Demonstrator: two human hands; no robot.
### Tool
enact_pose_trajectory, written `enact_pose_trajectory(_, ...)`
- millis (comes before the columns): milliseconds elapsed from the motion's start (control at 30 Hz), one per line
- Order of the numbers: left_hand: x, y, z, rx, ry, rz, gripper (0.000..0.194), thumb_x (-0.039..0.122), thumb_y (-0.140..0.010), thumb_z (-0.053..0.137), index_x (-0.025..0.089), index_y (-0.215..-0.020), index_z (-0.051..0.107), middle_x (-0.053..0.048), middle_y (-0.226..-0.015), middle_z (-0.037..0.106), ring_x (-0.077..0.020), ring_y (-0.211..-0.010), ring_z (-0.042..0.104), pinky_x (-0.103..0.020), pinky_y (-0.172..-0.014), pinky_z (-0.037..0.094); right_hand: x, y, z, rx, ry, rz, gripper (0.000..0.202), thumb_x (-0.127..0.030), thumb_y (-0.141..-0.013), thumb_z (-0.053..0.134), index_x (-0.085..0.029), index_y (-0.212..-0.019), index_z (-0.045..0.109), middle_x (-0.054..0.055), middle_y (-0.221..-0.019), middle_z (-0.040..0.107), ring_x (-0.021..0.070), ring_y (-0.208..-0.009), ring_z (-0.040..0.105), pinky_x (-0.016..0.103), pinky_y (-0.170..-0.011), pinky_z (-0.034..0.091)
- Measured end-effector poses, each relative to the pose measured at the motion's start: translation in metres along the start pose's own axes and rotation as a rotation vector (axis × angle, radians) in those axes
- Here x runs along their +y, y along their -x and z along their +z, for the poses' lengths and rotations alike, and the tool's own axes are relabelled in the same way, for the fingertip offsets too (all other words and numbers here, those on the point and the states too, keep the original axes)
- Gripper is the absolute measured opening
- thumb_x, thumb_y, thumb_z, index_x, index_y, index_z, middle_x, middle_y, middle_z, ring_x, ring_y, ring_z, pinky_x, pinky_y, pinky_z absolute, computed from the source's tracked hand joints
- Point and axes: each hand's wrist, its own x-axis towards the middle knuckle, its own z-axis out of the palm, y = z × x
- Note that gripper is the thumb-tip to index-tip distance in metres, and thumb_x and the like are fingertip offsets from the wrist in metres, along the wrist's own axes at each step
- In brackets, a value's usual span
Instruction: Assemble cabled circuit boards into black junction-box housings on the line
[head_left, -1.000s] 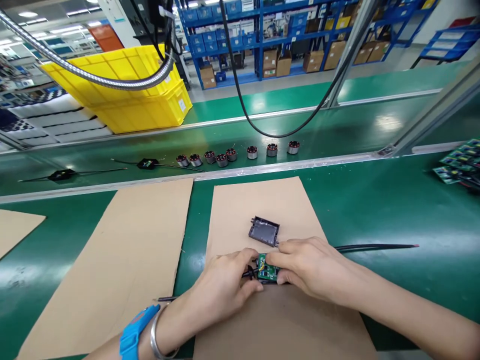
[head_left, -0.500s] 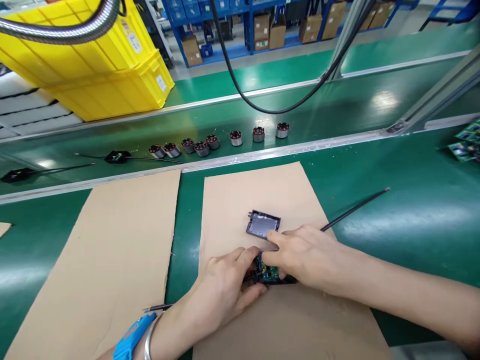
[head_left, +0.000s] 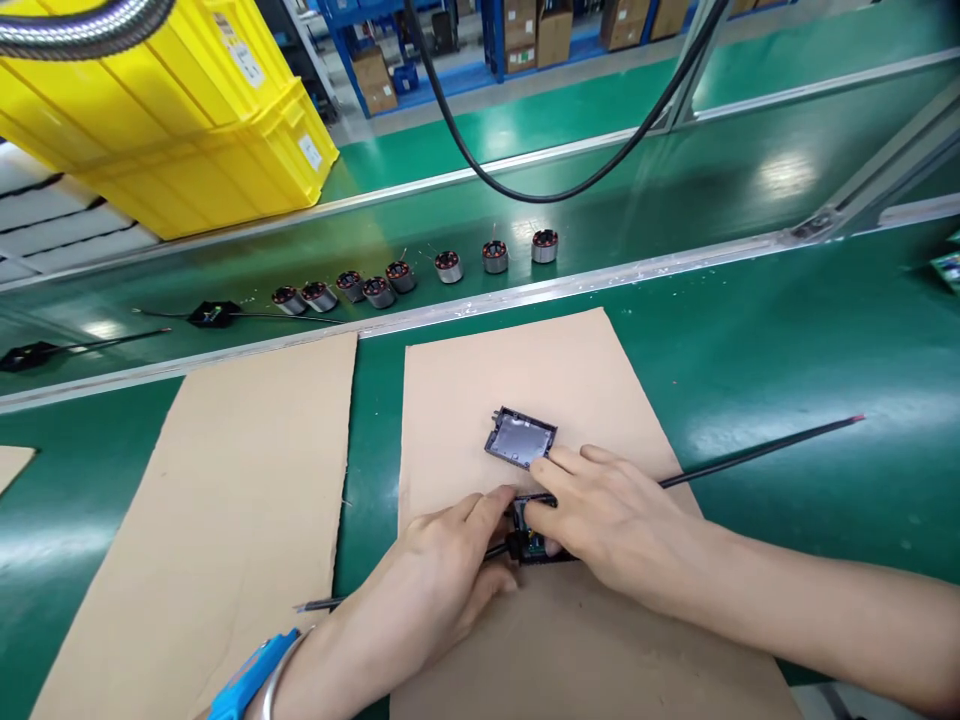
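Observation:
A black case with a green circuit board (head_left: 534, 545) lies on the right cardboard sheet (head_left: 480, 390), partly hidden by both hands. My left hand (head_left: 450, 565) grips its left end, thumb and fingers around the black cable there. Over the right part of the case, my right hand (head_left: 615, 510) presses with bent fingers, its fingertips on the case and board. Just above lies a second black shell (head_left: 520, 438) with a grey inner face, near my right index finger. A black cable (head_left: 765, 452) with a reddish tip runs out to the right from behind my right hand.
Another cardboard sheet (head_left: 225, 480) lies at left. Several metal ring-shaped parts (head_left: 448, 266) and black pieces with leads (head_left: 215, 314) stand beyond the metal rail. Yellow crates (head_left: 225, 170) are at upper left. A black cable (head_left: 525, 195) hangs overhead.
The view has shifted slightly. The right-hand cable now reaches further right and lies lower. My right hand's fingers have moved a little over the case; both hands remain at it.

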Motion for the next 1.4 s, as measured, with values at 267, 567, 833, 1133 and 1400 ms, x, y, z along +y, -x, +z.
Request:
enact_pose_trajectory(267, 0.016, 0.003, 0.017, 0.192, -0.489, 0.122, 0.018, 0.003, -0.083, 0.043, 0.019, -0.08, 0.051, -0.001, -0.065, 0.056, -0.0193, -0.051, 0.055, -0.033, -0.047, 0.046, 0.005, 0.007, 0.01, 0.043, -0.11, 0.018, 0.014, -0.01, -0.089, 0.053, -0.021, -0.086, 0.062, 0.004, -0.09, 0.054, 0.0205, -0.083, 0.047, 0.033, -0.064, 0.03)
enact_pose_trajectory(567, 0.023, 0.005, 0.034, 0.142, -0.93, 0.082, 0.035, -0.003, -0.078, 0.042, 0.004, -0.108, 0.06, -0.007, -0.068, 0.061, -0.0201, -0.055, 0.058, -0.03, -0.047, 0.047, 0.008, 0.007, 0.017, 0.067, -0.118, -0.003, 0.016, -0.011, -0.089, 0.054, -0.021, -0.094, 0.065, 0.006, -0.094, 0.054, 0.0215, -0.087, 0.048, 0.032, -0.065, 0.034)
enact_pose_trajectory(833, 0.027, 0.002, 0.039, 0.027, -0.991, 0.02, 0.029, -0.002, -0.078, 0.049, 0.005, -0.102, 0.063, -0.01, -0.074, 0.061, -0.0228, -0.062, 0.056, -0.032, -0.05, 0.047, 0.011, 0.004, 0.012, 0.067, -0.144, -0.003, 0.005, -0.017, -0.085, 0.063, -0.02, -0.085, 0.067, 0.005, -0.086, 0.054, 0.0197, -0.081, 0.049, 0.03, -0.064, 0.035)
enact_pose_trajectory(1133, -0.005, 0.006, 0.03, 0.276, -0.428, 0.171, 0.024, 0.0, -0.088, 0.042, 0.016, -0.088, 0.06, -0.003, -0.078, 0.059, -0.0182, -0.07, 0.051, -0.031, -0.063, 0.046, 0.001, -0.038, -0.005, -0.083, -0.114, 0.043, 0.023, -0.033, -0.078, 0.075, -0.014, -0.084, 0.065, 0.009, -0.09, 0.061, 0.0247, -0.088, 0.053, 0.034, -0.068, 0.041)
enact_pose_trajectory(1400, -0.026, 0.003, 0.031, 0.255, -0.231, 0.202, 0.021, 0.006, -0.093, 0.043, 0.017, -0.093, 0.061, -0.005, -0.085, 0.059, -0.0182, -0.078, 0.053, -0.031, -0.07, 0.05, 0.005, -0.045, -0.002, -0.1, -0.077, 0.021, 0.029, -0.035, -0.069, 0.084, -0.016, -0.078, 0.064, 0.007, -0.087, 0.062, 0.0246, -0.089, 0.053, 0.033, -0.068, 0.04)
